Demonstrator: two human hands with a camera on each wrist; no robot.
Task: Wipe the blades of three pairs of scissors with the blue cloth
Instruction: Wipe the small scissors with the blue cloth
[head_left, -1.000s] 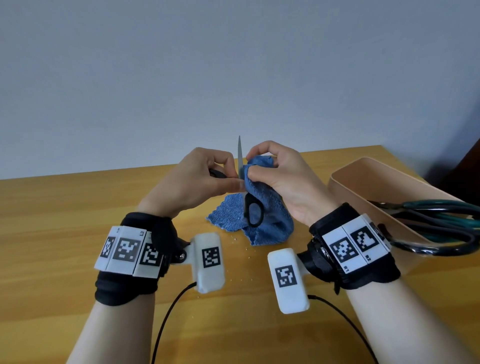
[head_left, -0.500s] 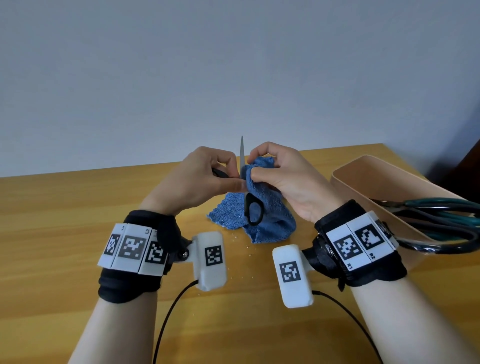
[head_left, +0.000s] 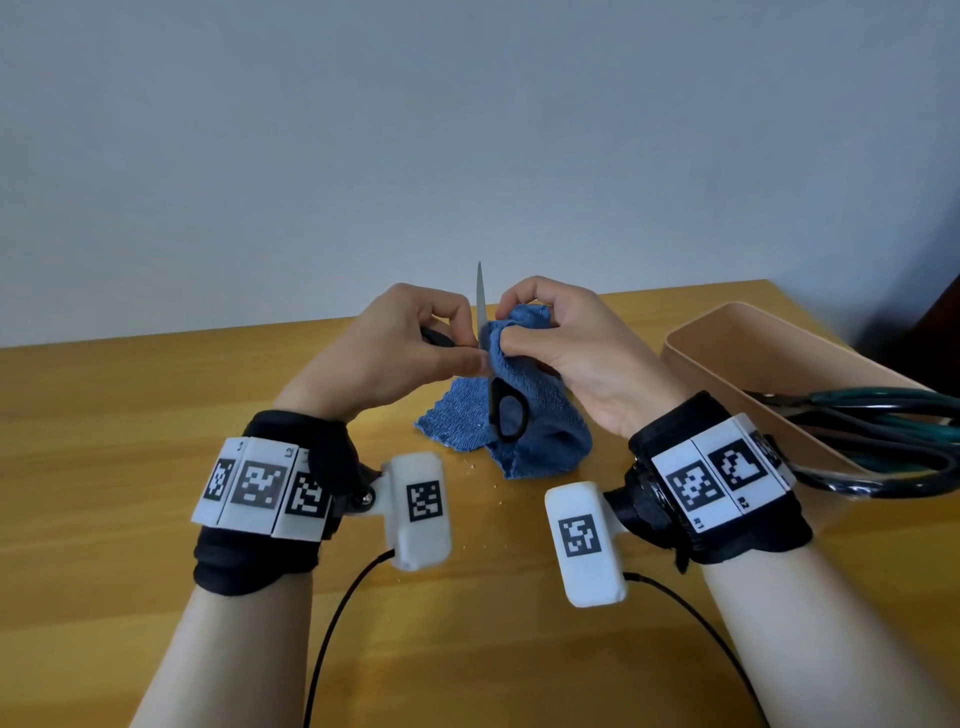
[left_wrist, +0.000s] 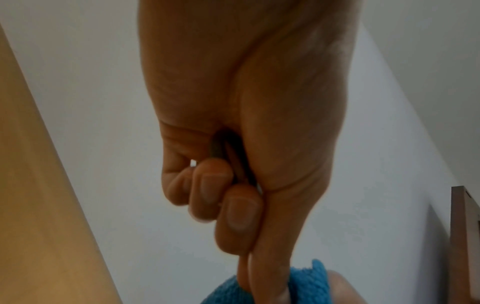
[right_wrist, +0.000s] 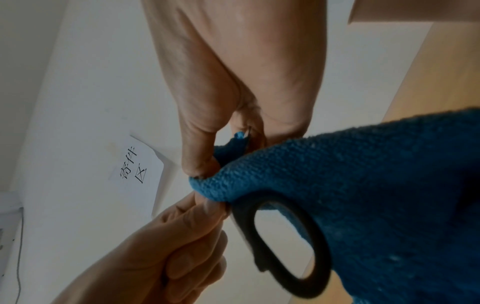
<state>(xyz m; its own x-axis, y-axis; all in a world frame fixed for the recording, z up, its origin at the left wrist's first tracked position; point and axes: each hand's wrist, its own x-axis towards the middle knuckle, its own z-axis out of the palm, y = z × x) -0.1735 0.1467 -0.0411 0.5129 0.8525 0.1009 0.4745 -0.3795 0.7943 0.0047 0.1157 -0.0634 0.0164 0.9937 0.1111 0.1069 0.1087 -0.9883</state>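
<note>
Black-handled scissors (head_left: 503, 410) upright, open, one blade tip pointing up, one handle loop hanging low. Blue cloth (head_left: 524, 415) bunched around the other blade, lower end draped on the surface. Two teal-handled scissors (head_left: 878, 415) lie in the beige box.

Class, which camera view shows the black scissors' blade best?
The head view: the black scissors' blade stands upright between the hands. The right wrist view shows only a handle loop; the left wrist view shows only a dark sliver, perhaps the handle.
</note>
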